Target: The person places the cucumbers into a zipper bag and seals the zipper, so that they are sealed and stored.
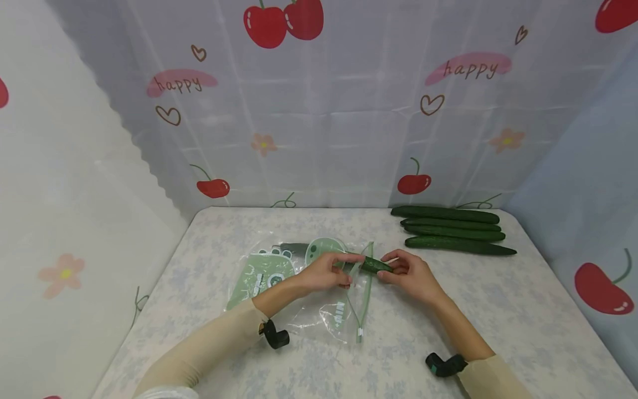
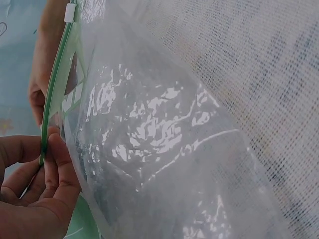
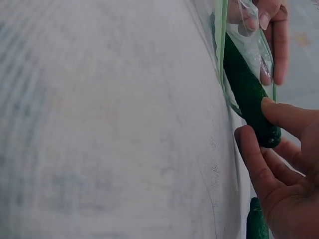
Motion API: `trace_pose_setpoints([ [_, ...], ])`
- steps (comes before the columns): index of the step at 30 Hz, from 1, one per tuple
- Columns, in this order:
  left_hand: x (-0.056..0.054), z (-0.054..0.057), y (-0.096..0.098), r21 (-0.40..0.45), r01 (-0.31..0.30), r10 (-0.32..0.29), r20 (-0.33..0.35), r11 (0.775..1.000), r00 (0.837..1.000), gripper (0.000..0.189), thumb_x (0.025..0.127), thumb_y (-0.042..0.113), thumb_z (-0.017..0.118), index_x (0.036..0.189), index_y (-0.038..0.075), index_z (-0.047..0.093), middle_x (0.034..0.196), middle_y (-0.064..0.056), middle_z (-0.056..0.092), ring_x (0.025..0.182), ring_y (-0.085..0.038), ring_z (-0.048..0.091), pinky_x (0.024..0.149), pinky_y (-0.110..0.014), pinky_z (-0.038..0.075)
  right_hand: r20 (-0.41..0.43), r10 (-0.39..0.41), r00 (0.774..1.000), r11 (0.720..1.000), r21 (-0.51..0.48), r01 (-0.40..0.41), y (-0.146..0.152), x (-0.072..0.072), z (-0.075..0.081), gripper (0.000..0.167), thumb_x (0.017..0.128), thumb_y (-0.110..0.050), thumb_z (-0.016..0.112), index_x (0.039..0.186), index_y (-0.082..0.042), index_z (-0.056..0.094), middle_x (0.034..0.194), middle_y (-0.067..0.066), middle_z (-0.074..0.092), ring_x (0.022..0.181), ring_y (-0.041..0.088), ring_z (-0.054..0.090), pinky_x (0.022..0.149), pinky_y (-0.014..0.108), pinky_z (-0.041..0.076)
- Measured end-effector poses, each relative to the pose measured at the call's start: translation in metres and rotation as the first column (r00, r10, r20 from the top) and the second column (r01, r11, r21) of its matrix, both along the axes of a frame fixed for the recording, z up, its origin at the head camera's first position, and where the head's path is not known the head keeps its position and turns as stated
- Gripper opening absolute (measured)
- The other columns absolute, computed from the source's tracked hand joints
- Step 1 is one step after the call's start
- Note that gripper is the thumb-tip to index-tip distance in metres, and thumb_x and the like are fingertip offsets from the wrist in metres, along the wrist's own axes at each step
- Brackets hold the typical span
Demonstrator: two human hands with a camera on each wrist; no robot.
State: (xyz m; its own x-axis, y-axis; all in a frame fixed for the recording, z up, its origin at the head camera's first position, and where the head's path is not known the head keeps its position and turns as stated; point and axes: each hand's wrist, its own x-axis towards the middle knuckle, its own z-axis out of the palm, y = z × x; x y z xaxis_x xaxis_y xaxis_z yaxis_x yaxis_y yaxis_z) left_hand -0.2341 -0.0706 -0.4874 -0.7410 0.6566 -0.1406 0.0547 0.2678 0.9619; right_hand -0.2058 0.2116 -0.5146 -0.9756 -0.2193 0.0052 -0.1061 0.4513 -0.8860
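Observation:
A clear slider zip bag (image 1: pixel 314 313) with green print lies flat, its green-edged mouth toward the right. One dark green cucumber (image 1: pixel 374 265) lies mostly inside it, with the near end sticking out of the mouth. My left hand (image 1: pixel 326 271) is over the bag and pinches the green edge (image 2: pixel 49 99) of the mouth between thumb and fingers. With thumb and fingertips, my right hand (image 3: pixel 294 164) holds the protruding end of the cucumber (image 3: pixel 246 89). The white slider (image 1: pixel 360 332) sits at the near end of the zip.
Several more cucumbers (image 1: pixel 453 229) lie side by side at the back right of the table. A pale flowered cloth (image 1: pixel 408 354) covers the tabletop. Behind it hangs a white curtain (image 1: pixel 339 138) printed with cherries, and similar curtains flank both sides.

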Motion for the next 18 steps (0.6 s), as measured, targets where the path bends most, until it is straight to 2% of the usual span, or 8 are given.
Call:
trace_pose_setpoints([
  [3, 0.000, 0.001, 0.000, -0.001, -0.001, 0.001, 0.006, 1.000, 1.000, 0.060, 0.099, -0.004, 0.066, 0.155, 0.016, 0.061, 0.165, -0.009, 0.053, 0.086, -0.006, 0.074, 0.086, -0.026, 0.065, -0.069, 0.010, 0.998, 0.996, 0.090, -0.003, 0.000, -0.001, 0.000, 0.034, 0.093, -0.022, 0.087, 0.123, -0.011, 0.075, 0.108, 0.012, 0.079, 0.088, 0.012, 0.073, 0.077, 0.024, 0.061],
  [7, 0.000, 0.002, 0.000, -0.009, -0.003, 0.003, 0.010, 1.000, 1.000, 0.061, 0.099, -0.004, 0.066, 0.156, 0.017, 0.060, 0.166, -0.008, 0.052, 0.087, -0.007, 0.075, 0.086, -0.026, 0.065, -0.131, 0.038, 0.991, 0.993, 0.113, -0.023, -0.002, -0.002, -0.002, 0.026, 0.094, -0.021, 0.086, 0.117, -0.011, 0.078, 0.103, 0.008, 0.079, 0.086, 0.011, 0.072, 0.077, 0.024, 0.060],
  [11, 0.000, 0.003, 0.001, 0.003, -0.009, 0.009, 0.003, 1.000, 1.000, 0.062, 0.098, -0.004, 0.066, 0.156, 0.018, 0.060, 0.165, -0.007, 0.053, 0.089, -0.010, 0.075, 0.086, -0.026, 0.065, -0.127, 0.017, 0.992, 0.999, 0.042, -0.012, -0.003, -0.001, -0.004, 0.020, 0.095, -0.021, 0.085, 0.114, -0.014, 0.079, 0.105, 0.008, 0.080, 0.086, 0.013, 0.074, 0.074, 0.025, 0.060],
  [18, 0.001, 0.010, 0.005, 0.019, 0.011, -0.011, 0.008, 1.000, 1.000, 0.060, 0.100, -0.005, 0.065, 0.156, 0.016, 0.060, 0.164, -0.007, 0.055, 0.090, -0.010, 0.076, 0.089, -0.031, 0.067, -0.135, 0.003, 0.991, 0.996, -0.087, -0.015, -0.007, -0.004, -0.007, 0.019, 0.096, -0.017, 0.083, 0.112, -0.008, 0.077, 0.112, 0.017, 0.080, 0.080, 0.016, 0.076, 0.066, 0.025, 0.057],
])
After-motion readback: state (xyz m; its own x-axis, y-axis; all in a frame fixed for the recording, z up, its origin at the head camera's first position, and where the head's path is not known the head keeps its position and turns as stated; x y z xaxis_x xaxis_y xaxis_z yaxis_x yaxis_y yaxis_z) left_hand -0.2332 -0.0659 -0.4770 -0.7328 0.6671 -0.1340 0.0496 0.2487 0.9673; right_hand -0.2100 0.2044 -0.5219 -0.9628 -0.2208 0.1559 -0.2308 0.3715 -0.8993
